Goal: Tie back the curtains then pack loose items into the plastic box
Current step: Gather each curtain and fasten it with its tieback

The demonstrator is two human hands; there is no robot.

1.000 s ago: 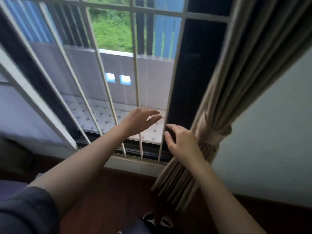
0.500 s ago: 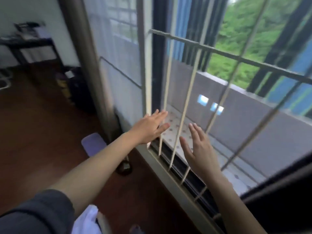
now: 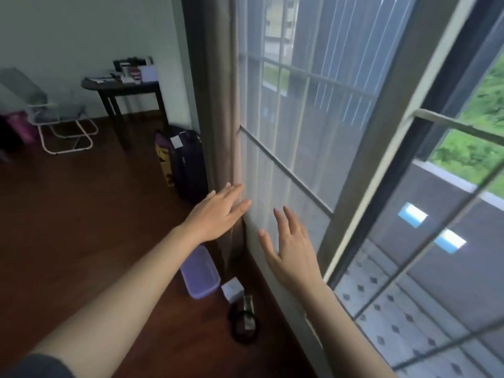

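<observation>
Left hand flat, fingers spread, empty, at the brown curtain edge; right hand likewise empty, near the sheer. Curtain hangs vertically, untied. Plastic box lies lidded on the floor beneath, long axis toward the window. No legible writing.

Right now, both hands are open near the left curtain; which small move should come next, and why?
Probably close the left hand around the hanging brown curtain to gather it. It hangs loose and untied, the fingers are at its edge, and the right hand is open beside it.
</observation>
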